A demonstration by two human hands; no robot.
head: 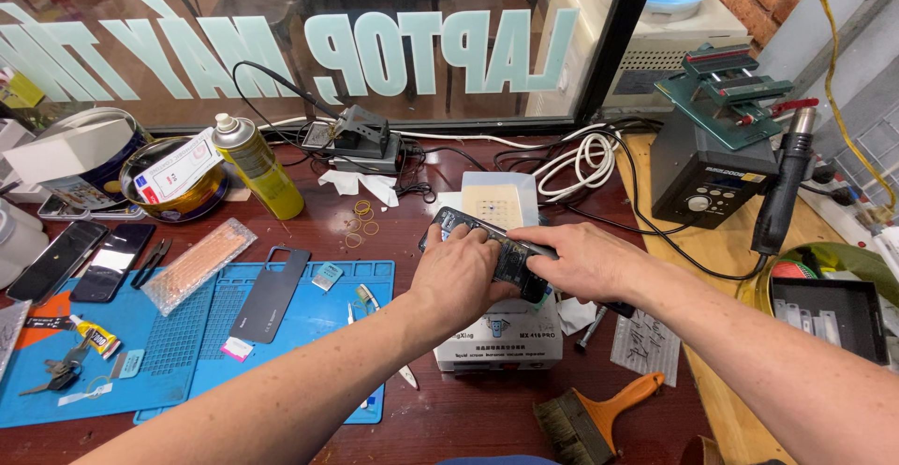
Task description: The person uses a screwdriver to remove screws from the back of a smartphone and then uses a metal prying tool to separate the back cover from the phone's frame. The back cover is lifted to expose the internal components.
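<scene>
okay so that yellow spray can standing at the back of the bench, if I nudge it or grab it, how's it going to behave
The yellow spray can stands tall and narrow on a small base, so a sideways nudge would probably tip it. Being round, it would likely roll across the wooden bench once down. Its smooth, rigid-looking wall should hold up to a firm grasp, though it may be a little slippery.

Opened phone on white box, under left hand and right hand; work mat left, brush in front, soldering station behind right
</scene>
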